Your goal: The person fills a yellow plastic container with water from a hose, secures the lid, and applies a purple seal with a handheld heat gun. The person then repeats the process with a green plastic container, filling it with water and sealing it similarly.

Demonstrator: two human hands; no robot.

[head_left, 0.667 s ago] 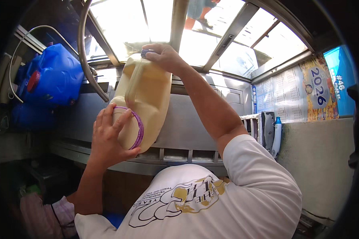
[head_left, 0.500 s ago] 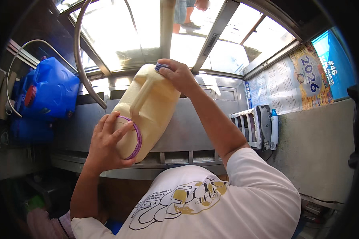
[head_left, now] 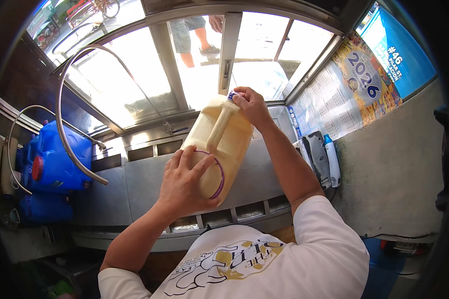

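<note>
A large, cloudy pale-yellow plastic jug (head_left: pixel 237 142) with a moulded handle is held tilted in front of me, over a metal counter. My left hand (head_left: pixel 184 179) spreads round its near end, fingers and thumb gripping the round part edged by a purple ring (head_left: pixel 222 182). At the far upper end, the fingers of my right hand (head_left: pixel 252 107) pinch a small blue-purple ridged cap (head_left: pixel 231 95) on the jug. What is inside the jug cannot be made out.
The metal counter (head_left: pixel 149 179) has a row of slots along its near edge. Blue containers (head_left: pixel 62 154) stand at left beside a curved hose (head_left: pixel 67 137). A white and blue upright device (head_left: pixel 332 162) is at right. Beyond the window, a person's legs (head_left: pixel 189 37) show.
My view has shifted, so jug, hands and counter sit further right and lower in the picture. Both hands keep their places on the jug and cap.
</note>
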